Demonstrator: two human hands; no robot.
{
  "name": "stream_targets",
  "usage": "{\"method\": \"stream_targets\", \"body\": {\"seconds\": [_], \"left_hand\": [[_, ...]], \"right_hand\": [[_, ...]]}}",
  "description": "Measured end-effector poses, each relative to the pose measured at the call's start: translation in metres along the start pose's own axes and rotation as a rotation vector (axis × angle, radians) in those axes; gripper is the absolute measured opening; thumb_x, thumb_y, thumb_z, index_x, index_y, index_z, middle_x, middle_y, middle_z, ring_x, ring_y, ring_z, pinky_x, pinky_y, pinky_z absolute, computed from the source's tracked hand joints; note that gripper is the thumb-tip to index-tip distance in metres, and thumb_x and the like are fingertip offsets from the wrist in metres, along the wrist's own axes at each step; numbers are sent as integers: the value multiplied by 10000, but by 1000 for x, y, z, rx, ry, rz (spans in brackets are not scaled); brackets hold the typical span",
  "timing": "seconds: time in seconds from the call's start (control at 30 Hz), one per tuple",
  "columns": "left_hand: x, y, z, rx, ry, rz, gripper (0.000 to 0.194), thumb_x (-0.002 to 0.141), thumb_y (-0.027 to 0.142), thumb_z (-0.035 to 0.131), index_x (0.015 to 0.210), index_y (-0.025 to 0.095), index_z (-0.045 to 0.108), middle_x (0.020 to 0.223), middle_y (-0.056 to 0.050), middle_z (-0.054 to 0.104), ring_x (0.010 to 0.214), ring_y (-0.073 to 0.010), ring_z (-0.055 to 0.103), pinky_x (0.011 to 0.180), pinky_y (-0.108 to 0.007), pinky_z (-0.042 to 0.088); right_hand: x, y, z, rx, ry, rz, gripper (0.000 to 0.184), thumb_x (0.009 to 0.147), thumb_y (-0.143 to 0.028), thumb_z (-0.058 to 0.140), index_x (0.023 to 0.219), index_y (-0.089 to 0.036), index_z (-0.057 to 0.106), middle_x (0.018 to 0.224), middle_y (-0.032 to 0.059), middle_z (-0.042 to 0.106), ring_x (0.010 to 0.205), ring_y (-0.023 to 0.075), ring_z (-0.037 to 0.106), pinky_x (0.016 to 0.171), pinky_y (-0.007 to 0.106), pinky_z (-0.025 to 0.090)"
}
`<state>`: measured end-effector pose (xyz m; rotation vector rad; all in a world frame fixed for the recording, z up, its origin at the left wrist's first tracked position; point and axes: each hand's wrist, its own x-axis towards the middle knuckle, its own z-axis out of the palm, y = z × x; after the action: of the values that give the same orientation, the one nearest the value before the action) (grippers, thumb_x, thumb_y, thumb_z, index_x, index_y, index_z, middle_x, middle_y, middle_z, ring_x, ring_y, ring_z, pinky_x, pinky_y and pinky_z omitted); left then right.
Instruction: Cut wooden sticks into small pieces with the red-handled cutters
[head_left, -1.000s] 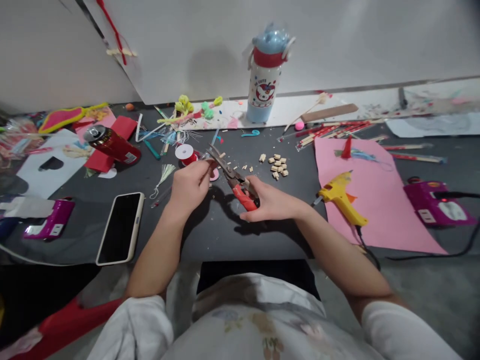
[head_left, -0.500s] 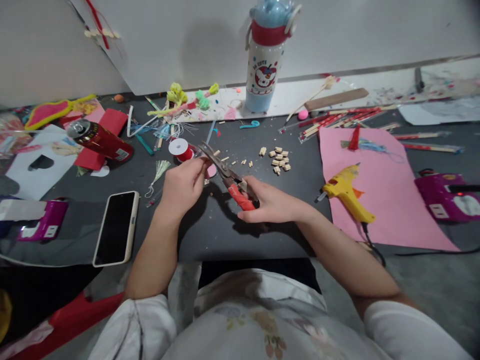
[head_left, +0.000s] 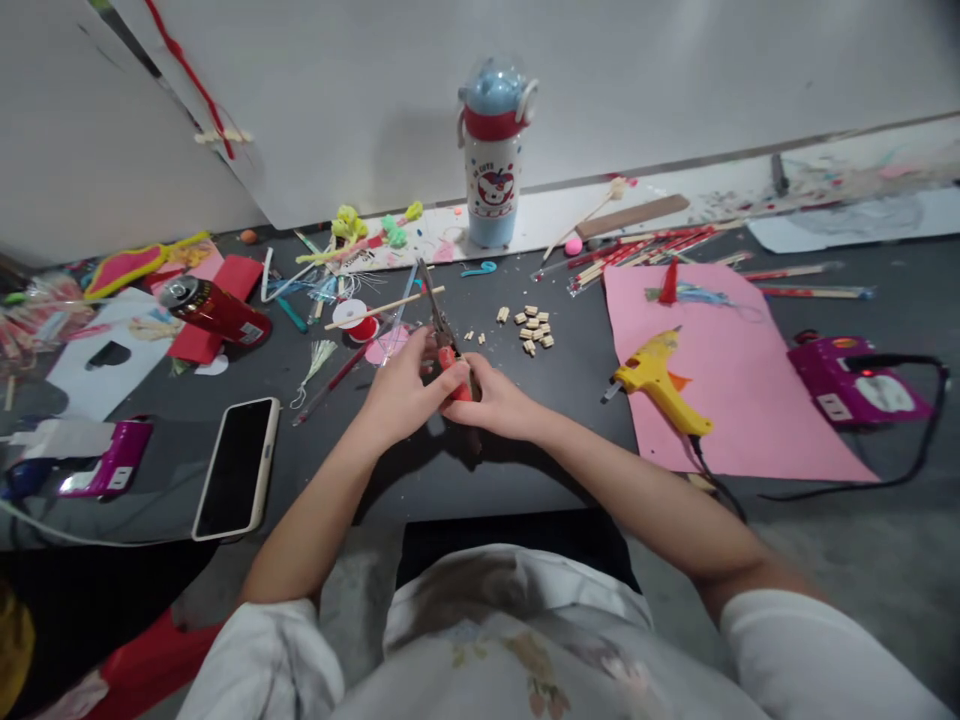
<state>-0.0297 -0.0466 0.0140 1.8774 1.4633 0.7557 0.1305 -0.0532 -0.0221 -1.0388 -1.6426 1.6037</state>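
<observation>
Both my hands meet over the dark table [head_left: 465,480] on the red handles of a pair of long-nosed pliers [head_left: 442,335]. My left hand [head_left: 401,395] wraps the handles from the left, and my right hand [head_left: 501,402] closes on them from the right. The jaws point away from me. A thin wooden stick [head_left: 379,309] lies crosswise at the jaws, its long end sticking out to the left. A heap of several short cut wooden bits [head_left: 531,328] sits just right of the pliers.
A phone [head_left: 236,465] lies at the left, with a red can [head_left: 214,310] and a red spool [head_left: 356,318] beyond it. A water bottle [head_left: 491,165] stands at the back. A yellow glue gun [head_left: 660,380] rests on pink paper [head_left: 750,400]; a purple device [head_left: 855,385] is far right.
My left hand has left the stick's end and joined my right hand on the pliers' handles. The pliers swung from slanting left to pointing away, with the stick now crosswise at the jaws.
</observation>
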Motion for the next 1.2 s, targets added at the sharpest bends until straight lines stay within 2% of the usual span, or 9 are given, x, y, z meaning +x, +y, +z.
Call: {"method": "stream_targets", "body": {"seconds": [0.07,0.13,0.2,0.33,0.53,0.7,0.9,1.07,1.2], "left_hand": [[2,2,9,-131,-88,-63,506,781,538,546,1137,178,526,1091,-101,637,962,-217,619,828,-353,495],[2,7,17,-247,-99,-125,565,730,509,613,1170,173,502,1154,-125,612,1015,-237,607,873,-394,490],[1,12,24,-364,-95,-190,653,654,460,696,1196,174,471,1200,-142,589,1041,-250,603,879,-406,496],[-2,20,32,-511,-63,-233,614,561,341,766,1090,176,503,1180,-132,599,1028,-243,609,882,-388,498],[1,19,33,-491,-30,-227,481,547,300,760,946,160,532,995,-92,643,867,-205,632,841,-384,501],[4,18,33,-471,-42,-227,423,562,302,747,904,164,539,851,-48,642,779,-186,627,778,-366,515],[5,18,32,-451,-22,-197,416,548,295,754,886,163,551,900,-58,651,779,-176,624,765,-347,518],[5,16,30,-385,-45,-193,397,586,340,737,899,153,580,804,-39,641,745,-180,619,726,-337,512],[6,9,28,-353,-44,-154,450,672,409,685,1022,159,554,937,-73,654,847,-198,632,774,-341,508]], "right_hand": [[2,3,3,37,7,-64,516,682,-362,663,1086,-175,402,935,29,572,801,155,583,700,300,477],[3,6,6,87,13,-156,565,654,-306,677,1122,-181,387,1075,67,551,891,167,589,771,318,489],[4,8,8,126,7,-232,617,640,-286,692,1153,-187,363,1121,83,545,963,184,587,834,339,486],[2,7,6,48,35,-209,685,628,-316,710,1199,-169,361,1089,102,580,975,222,597,850,392,488],[0,10,3,-78,72,-175,928,624,-336,704,1405,-189,225,1132,97,598,983,236,611,845,396,495],[2,16,2,-128,87,-163,959,621,-347,709,1433,-195,222,1185,102,597,1023,251,607,862,391,491],[2,15,3,-139,102,-168,947,617,-333,711,1423,-183,238,1199,109,595,1048,249,600,884,388,481],[5,17,7,-84,94,-161,911,639,-311,689,1411,-188,221,1143,93,605,1015,226,605,860,363,487],[7,17,7,0,65,-160,750,648,-304,666,1303,-179,324,1042,62,600,931,190,608,812,335,492]]}}
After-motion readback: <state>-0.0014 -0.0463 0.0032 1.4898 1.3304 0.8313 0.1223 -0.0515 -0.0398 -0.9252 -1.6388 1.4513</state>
